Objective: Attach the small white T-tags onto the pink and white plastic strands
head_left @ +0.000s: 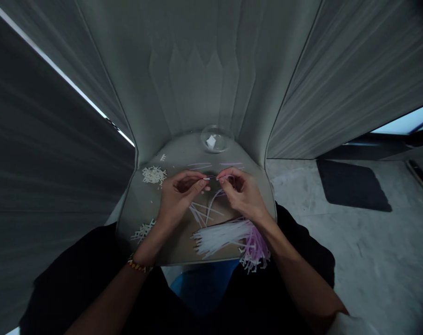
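Observation:
Over the chair seat [178,249] my two hands meet, fingertips a short gap apart. My left hand [179,193] pinches a small white piece [206,178]. Closed too, my right hand [242,190] grips a thin purple strip [213,177] whose end reaches toward that piece; whether the two are joined I cannot tell. Below the hands lies a bundle of thin white strips [220,236] with purple ends [256,246]. A few loose strips [199,214] are spread between my wrists. Small white pieces form a pile [154,175] left of my left hand.
A second group of white pieces [144,231] lies by my left forearm. Near the backrest [202,93] stands a clear round container [218,145] with a white scrap inside. Separate thin strips [231,164] lie beyond my hands. A dark mat [352,185] is on the floor at right.

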The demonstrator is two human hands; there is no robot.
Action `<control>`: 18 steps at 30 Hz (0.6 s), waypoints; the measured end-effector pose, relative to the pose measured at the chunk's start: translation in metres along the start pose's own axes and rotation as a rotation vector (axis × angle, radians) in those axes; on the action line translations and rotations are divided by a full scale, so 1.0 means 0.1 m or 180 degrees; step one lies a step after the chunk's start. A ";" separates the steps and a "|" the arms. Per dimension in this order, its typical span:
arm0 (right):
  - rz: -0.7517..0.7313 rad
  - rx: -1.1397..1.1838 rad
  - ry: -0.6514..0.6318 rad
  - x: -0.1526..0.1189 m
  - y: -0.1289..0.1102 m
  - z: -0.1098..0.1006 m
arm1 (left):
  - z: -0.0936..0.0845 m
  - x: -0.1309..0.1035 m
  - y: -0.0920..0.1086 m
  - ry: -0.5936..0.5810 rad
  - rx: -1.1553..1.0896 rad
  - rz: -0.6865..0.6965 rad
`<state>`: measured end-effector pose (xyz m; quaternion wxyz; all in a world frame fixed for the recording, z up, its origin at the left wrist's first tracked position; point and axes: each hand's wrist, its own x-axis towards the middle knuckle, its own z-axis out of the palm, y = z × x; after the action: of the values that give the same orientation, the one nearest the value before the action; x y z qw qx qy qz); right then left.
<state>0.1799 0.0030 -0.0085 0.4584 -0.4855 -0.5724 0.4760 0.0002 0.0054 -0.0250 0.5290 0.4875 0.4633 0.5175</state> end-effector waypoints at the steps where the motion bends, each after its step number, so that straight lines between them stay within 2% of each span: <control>1: -0.0004 0.0028 0.0000 0.00 0.00 0.00 | 0.01 0.00 -0.01 -0.0015 -0.0017 -0.0002; 5: -0.0028 0.0112 -0.0030 0.00 0.03 -0.01 | 0.03 0.00 -0.03 -0.0096 -0.0099 -0.0016; 10: 0.0004 0.0175 -0.0030 0.00 0.07 -0.01 | 0.06 -0.01 -0.02 -0.0003 -0.0116 0.0022; 18: 0.0127 0.0320 -0.0103 -0.01 0.01 0.01 | 0.10 -0.03 0.01 -0.0083 -0.0102 -0.0069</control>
<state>0.1791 0.0024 -0.0097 0.4632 -0.4654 -0.5453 0.5210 0.0099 0.0021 -0.0232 0.5484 0.4806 0.4533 0.5126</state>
